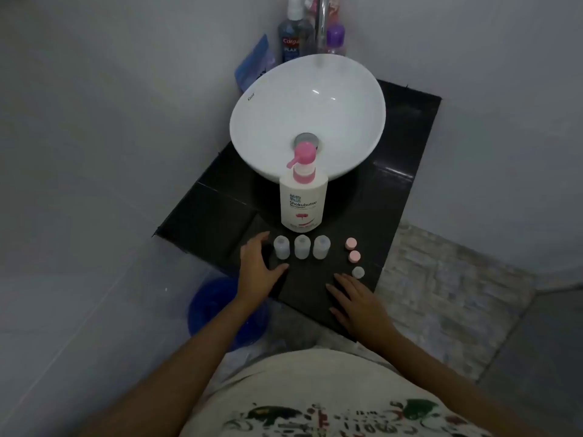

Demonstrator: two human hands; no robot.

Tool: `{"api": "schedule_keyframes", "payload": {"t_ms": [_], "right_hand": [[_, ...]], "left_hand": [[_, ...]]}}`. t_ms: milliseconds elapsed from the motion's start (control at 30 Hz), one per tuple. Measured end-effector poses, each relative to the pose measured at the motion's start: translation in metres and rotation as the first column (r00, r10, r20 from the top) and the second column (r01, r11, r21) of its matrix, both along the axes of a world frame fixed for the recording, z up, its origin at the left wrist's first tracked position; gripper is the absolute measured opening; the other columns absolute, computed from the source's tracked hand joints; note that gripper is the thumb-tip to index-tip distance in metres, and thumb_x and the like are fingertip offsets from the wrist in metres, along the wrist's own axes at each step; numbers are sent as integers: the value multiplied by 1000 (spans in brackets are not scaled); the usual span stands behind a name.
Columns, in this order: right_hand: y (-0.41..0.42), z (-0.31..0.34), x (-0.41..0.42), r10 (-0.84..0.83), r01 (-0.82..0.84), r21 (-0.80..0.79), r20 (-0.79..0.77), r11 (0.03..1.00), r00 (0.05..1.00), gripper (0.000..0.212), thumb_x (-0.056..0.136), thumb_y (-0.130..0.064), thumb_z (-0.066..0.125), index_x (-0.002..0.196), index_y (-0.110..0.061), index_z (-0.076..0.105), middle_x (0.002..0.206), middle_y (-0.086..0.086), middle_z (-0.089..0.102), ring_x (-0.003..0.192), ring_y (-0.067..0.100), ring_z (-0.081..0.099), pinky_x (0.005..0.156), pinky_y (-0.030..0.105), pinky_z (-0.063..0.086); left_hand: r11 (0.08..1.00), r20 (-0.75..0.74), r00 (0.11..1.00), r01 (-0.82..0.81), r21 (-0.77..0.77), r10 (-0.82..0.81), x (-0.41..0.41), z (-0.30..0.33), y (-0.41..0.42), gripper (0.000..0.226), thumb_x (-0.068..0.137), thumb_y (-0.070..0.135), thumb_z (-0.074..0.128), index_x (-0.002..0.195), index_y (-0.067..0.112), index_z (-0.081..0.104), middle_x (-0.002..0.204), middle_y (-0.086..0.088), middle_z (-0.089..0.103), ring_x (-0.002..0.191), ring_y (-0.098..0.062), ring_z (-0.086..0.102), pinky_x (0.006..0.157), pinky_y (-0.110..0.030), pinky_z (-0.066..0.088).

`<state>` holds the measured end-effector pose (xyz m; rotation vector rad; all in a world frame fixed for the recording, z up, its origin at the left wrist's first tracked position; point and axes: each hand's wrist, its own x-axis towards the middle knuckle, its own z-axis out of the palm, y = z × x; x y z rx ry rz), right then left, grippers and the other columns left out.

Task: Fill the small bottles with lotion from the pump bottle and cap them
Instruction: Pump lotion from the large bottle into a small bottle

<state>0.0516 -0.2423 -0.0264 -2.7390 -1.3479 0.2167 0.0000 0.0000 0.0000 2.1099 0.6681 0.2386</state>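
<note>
A white pump bottle [303, 200] with a pink pump stands on the black counter [217, 200] in front of the basin. Three small uncapped translucent bottles stand in a row before it: left [281, 246], middle [302, 246], right [321, 246]. To their right lie two pink caps [350, 243] [354, 256] and a clear cap [358, 272]. My left hand [257, 266] rests open on the counter just left of the left bottle, fingers curved, not touching it. My right hand [356, 302] lies flat and open just below the clear cap.
A white vessel basin [307, 116] fills the counter's back, with a chrome tap [321, 23], a mouthwash bottle [291, 36] and a purple bottle [335, 37] behind it. A blue bucket [220, 310] stands on the floor at the left. Walls close in on both sides.
</note>
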Motion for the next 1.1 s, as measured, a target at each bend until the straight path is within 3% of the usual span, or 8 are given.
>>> {"api": "schedule_keyframes", "payload": {"t_ms": [233,333,500,567,667,767,933,1100], "right_hand": [[4,2,1,19,-20,10,78,1000,997,53,71,-42,74,118,-20,62,122,9,64,109,23,64,86,35,55],[5,6,1,24,-25,11,87,1000,996,51,68,-40,78,113,-20,65,117,7,67,102,21,66,80,32,56],[24,45,18,3,29,185,-171,982,985,36,89,-39,52,117,-19,61,119,2,61,108,16,57,94,31,48],[42,81,34,-91,180,398,-232,900,968,33,90,-40,46,109,-19,64,105,-1,64,96,8,57,85,25,49],[77,146,67,-173,365,700,-331,613,927,21,90,-28,54,95,-13,67,86,3,66,76,11,59,69,21,48],[116,199,102,-187,388,788,-340,479,922,18,91,-25,54,91,-12,66,81,1,66,72,11,58,65,18,45],[168,223,132,-83,345,700,-379,625,922,26,91,-30,55,87,-7,68,80,1,68,71,8,58,70,16,45],[184,215,137,53,387,522,-643,760,764,31,94,-27,52,87,-4,71,73,8,69,61,7,63,61,14,47]], "left_hand": [[997,-53,998,32,-66,-35,12,3,1,35,76,32,72,108,22,63,107,5,64,109,-16,53,92,-37,49],[994,-58,998,-8,-108,2,10,10,2,33,78,27,73,109,23,62,110,1,62,111,-13,50,90,-29,45],[987,39,996,-75,-140,81,3,38,6,35,78,22,74,110,26,59,97,20,52,107,-11,50,88,-25,42],[995,84,994,-68,-75,74,4,53,9,35,78,22,74,108,28,58,96,20,52,105,-10,50,85,-19,41],[997,135,988,-73,-2,73,13,73,13,34,78,25,74,109,27,60,99,12,56,102,-9,49,78,-14,39],[996,148,987,-74,48,66,25,91,16,37,79,27,73,113,25,61,101,6,57,101,-8,46,74,-12,38],[995,183,981,-79,54,67,37,112,18,38,77,25,73,113,29,60,103,3,55,103,-10,45,76,-12,37],[996,223,971,-92,23,85,37,123,19,40,77,26,74,113,30,59,106,4,54,103,-10,48,81,-19,43]]}}
